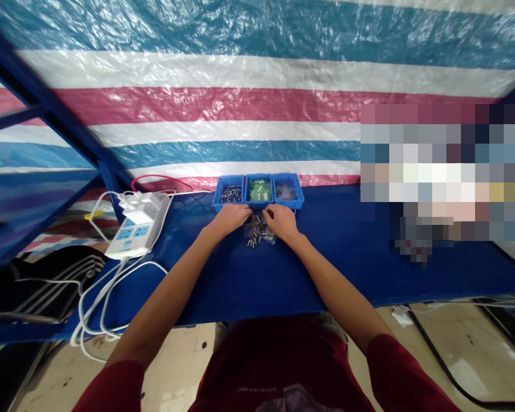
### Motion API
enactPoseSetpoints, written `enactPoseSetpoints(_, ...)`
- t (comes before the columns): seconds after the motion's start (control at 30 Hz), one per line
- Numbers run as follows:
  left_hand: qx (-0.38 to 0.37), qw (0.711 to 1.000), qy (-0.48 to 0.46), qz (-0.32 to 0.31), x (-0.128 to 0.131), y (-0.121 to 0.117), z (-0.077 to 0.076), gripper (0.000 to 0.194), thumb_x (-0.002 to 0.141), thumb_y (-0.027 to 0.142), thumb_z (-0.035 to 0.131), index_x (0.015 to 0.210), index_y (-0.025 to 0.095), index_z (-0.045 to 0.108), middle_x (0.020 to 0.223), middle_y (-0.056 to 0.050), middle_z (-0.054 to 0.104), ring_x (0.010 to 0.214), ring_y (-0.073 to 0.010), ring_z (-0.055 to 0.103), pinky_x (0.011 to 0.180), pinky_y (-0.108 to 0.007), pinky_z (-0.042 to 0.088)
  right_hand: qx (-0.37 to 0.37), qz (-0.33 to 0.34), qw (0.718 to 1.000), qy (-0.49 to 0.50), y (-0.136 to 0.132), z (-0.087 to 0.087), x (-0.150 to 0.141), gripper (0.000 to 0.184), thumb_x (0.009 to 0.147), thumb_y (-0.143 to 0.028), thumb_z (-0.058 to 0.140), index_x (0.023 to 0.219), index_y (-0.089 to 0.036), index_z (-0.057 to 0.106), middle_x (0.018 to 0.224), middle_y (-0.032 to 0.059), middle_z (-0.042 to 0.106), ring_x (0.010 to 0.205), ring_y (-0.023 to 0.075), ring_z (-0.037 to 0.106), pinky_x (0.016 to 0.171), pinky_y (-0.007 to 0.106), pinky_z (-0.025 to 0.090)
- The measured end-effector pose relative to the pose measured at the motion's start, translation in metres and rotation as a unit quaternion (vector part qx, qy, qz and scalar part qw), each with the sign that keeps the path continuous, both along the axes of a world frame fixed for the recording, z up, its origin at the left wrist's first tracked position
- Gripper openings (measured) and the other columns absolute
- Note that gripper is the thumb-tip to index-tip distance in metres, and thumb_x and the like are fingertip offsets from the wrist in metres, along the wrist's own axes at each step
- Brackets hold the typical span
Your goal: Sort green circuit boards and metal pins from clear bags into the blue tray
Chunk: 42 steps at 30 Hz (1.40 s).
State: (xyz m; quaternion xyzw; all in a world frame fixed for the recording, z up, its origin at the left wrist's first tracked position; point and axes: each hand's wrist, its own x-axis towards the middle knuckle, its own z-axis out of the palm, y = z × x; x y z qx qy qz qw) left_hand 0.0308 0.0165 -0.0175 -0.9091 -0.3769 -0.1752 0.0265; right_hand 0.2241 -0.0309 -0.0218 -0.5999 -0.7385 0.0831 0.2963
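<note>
A loose pile of small metal screws or pins (257,229) lies on the blue table, partly over what looks like a clear plastic bag (270,237). My left hand (233,218) is at the pile's left edge with its fingers pressed together. Across from it, my right hand (283,222) has its fingers curled in a pinch; anything between either hand's fingertips is too small to make out. Just behind the hands stand three blue bins: the left bin (215,200) holds thin metal pieces, the middle bin (258,176) green packets, the right bin (300,197) clear or greyish packets.
A white power strip (126,246) with plugs and looping white cables (83,309) occupies the table's left end. Blue frame bars (68,134) slope along the left. Striped plastic sheeting (240,106) hangs behind the table (249,292). A blurred-out patch covers the right side.
</note>
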Motion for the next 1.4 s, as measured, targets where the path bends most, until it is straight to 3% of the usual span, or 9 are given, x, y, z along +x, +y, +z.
enactPoseSetpoints(0.1,0.009,0.998,0.056,-0.004,-0.001,-0.008,0.011,0.025,0.09,0.021,0.049,0.098,0.018,0.072,0.096,-0.008,0.073,0.081,-0.0211,0.069,0.066,-0.028,0.049,0.013,0.008,1.0,0.017,-0.001,0.002,0.001,0.021,0.096,-0.027,0.049,0.089,-0.018,0.068,0.087,0.0067,0.068,0.082,0.02,0.062,0.071,0.028,0.042)
enactPoseSetpoints(0.27,-0.003,0.988,-0.148,0.044,0.005,-0.024,0.022,0.027,0.094,0.029,0.046,0.101,0.019,0.071,0.1,-0.006,0.073,0.084,-0.0185,0.067,0.076,-0.028,0.05,0.055,0.075,0.992,0.08,-0.001,0.0,0.002,0.032,0.099,-0.038,0.044,0.119,-0.019,0.061,0.104,0.0072,0.065,0.088,0.0187,0.061,0.078,0.028,0.045)
enactPoseSetpoints(0.57,-0.178,0.875,-0.449,0.044,0.02,-0.035,-0.002,0.034,0.082,0.043,0.067,0.101,0.015,0.07,0.078,-0.004,0.071,0.062,-0.0133,0.061,0.056,-0.022,0.047,0.094,0.109,0.98,0.138,0.006,-0.01,0.004,0.027,0.098,-0.033,0.046,0.086,-0.018,0.066,0.085,0.0053,0.064,0.08,0.0172,0.06,0.075,0.027,0.044)
enactPoseSetpoints(0.83,-0.224,0.793,-0.564,0.055,0.027,-0.039,-0.005,0.039,0.075,0.043,0.076,0.1,0.016,0.063,0.065,0.001,0.067,0.048,-0.0099,0.056,0.049,-0.021,0.046,0.094,0.119,0.973,0.175,0.0,-0.007,0.004,0.035,0.096,-0.03,0.044,0.128,-0.022,0.055,0.123,0.0097,0.061,0.081,0.0167,0.063,0.077,0.032,0.054)
enactPoseSetpoints(0.97,-0.231,0.762,-0.602,0.055,0.027,-0.038,-0.008,0.033,0.072,0.042,0.079,0.083,0.015,0.064,0.06,0.001,0.065,0.047,-0.0098,0.055,0.05,-0.022,0.047,0.11,0.168,0.971,0.132,0.0,-0.009,0.005,0.034,0.091,-0.039,0.057,0.121,-0.024,0.061,0.138,0.0108,0.049,0.105,0.022,0.061,0.082,0.035,0.056)
enactPoseSetpoints(1.07,-0.251,0.746,-0.615,0.051,0.026,-0.038,-0.011,0.033,0.073,0.043,0.078,0.084,0.014,0.068,0.065,-0.002,0.067,0.051,-0.0113,0.057,0.052,-0.024,0.048,0.122,0.173,0.97,0.118,0.003,-0.013,0.005,0.025,0.092,-0.037,0.058,0.111,-0.023,0.066,0.126,0.0108,0.057,0.107,0.0224,0.06,0.086,0.035,0.055)
enactPoseSetpoints(1.2,-0.254,0.784,-0.565,0.045,0.023,-0.038,-0.01,0.032,0.076,0.044,0.074,0.09,0.015,0.073,0.069,-0.003,0.067,0.057,-0.0125,0.057,0.057,-0.026,0.048,0.139,0.159,0.968,0.139,0.006,-0.013,0.006,0.025,0.098,-0.031,0.047,0.094,-0.021,0.069,0.097,0.0084,0.067,0.094,0.0194,0.063,0.086,0.032,0.051)
enactPoseSetpoints(1.3,-0.181,0.844,-0.503,0.042,0.02,-0.036,-0.009,0.028,0.075,0.043,0.075,0.088,0.018,0.075,0.075,-0.003,0.065,0.063,-0.0127,0.056,0.062,-0.026,0.047,0.137,0.141,0.965,0.175,0.006,-0.012,0.006,0.026,0.097,-0.032,0.048,0.089,-0.02,0.069,0.09,0.0073,0.068,0.084,0.0184,0.063,0.08,0.03,0.051)
enactPoseSetpoints(1.4,-0.151,0.864,-0.479,0.036,0.017,-0.033,-0.01,0.028,0.076,0.045,0.073,0.083,0.018,0.074,0.087,-0.005,0.067,0.074,-0.0153,0.06,0.069,-0.027,0.049,0.118,0.132,0.964,0.2,0.005,-0.011,0.005,0.024,0.095,-0.032,0.049,0.09,-0.019,0.069,0.088,0.0064,0.069,0.078,0.0181,0.063,0.077,0.03,0.052)
